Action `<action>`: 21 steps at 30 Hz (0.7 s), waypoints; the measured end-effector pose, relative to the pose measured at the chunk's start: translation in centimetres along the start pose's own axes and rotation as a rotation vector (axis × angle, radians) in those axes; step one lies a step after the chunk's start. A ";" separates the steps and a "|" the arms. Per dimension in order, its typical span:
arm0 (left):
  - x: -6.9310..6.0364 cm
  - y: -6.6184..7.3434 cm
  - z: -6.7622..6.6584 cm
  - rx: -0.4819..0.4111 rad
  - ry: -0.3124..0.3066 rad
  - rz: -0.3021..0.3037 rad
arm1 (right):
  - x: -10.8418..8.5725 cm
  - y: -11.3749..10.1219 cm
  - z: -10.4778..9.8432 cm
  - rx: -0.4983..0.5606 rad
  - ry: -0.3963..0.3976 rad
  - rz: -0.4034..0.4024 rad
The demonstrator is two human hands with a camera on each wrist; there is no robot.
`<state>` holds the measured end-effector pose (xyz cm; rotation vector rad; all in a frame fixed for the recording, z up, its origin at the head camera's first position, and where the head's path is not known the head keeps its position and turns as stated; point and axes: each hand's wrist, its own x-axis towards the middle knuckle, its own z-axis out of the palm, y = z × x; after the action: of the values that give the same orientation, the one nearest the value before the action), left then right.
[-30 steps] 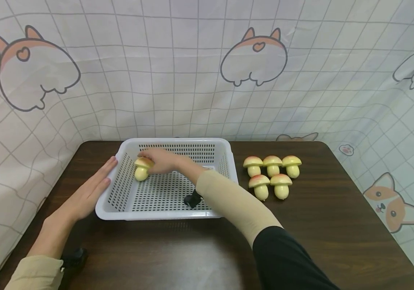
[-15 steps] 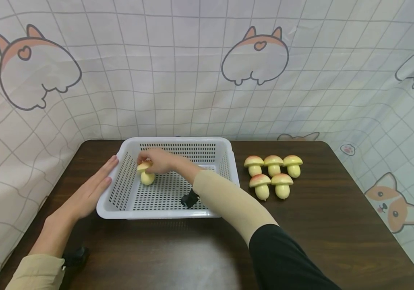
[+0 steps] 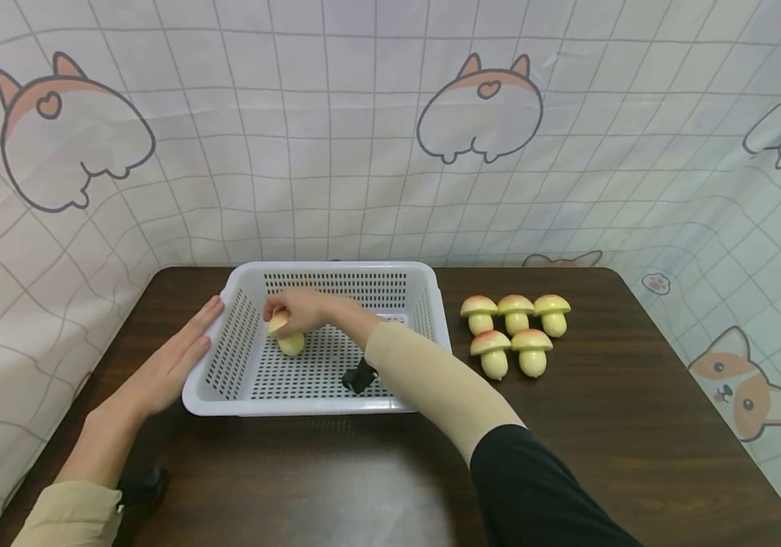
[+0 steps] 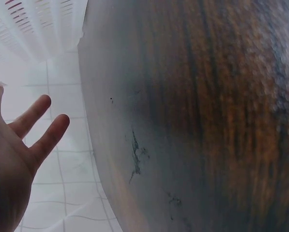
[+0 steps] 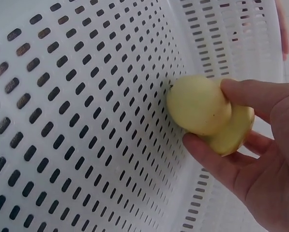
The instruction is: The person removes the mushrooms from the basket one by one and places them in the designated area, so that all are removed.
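Inside the white perforated basket (image 3: pixel 322 404), my right hand (image 3: pixel 303 310) grips a toy mushroom (image 3: pixel 291 344) with a pale yellow stem. In the right wrist view the thumb and fingers pinch the mushroom (image 5: pixel 197 104) around its cap, and the stem end is close to the basket floor; whether it touches I cannot tell. My left hand (image 3: pixel 165 372) rests with straight fingers against the basket's left outer side. Its spread fingers show in the left wrist view, where the hand (image 4: pixel 13 159) is beside the basket wall (image 4: pixel 42 24).
Right of the basket, several red-and-yellow toy mushrooms (image 3: pixel 491 353) lie in two rows on the dark wooden table (image 3: pixel 609 425). A patterned white cloth (image 3: pixel 363 190) hangs behind and at both sides. My right forearm crosses the basket's right front corner.
My right hand has moved the mushroom slightly right and toward me within the basket, away from the left wall. The left hand stays against the basket.
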<state>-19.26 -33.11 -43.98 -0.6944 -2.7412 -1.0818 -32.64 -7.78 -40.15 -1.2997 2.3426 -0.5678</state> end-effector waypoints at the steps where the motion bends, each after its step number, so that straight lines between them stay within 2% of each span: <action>1: 0.0 0.0 0.0 -0.001 0.000 0.000 | 0.0 0.0 0.0 -0.001 -0.002 0.001; 9: 0.0 0.2 0.0 0.006 0.008 0.009 | -0.7 0.4 -0.5 -0.009 -0.013 0.005; 21: -0.2 0.0 0.1 0.034 0.025 0.018 | -2.6 -0.1 -2.6 0.005 0.011 -0.006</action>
<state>-19.11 -33.08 -44.12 -0.6952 -2.7202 -1.0305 -32.67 -5.24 -37.53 -1.3057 2.3451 -0.5835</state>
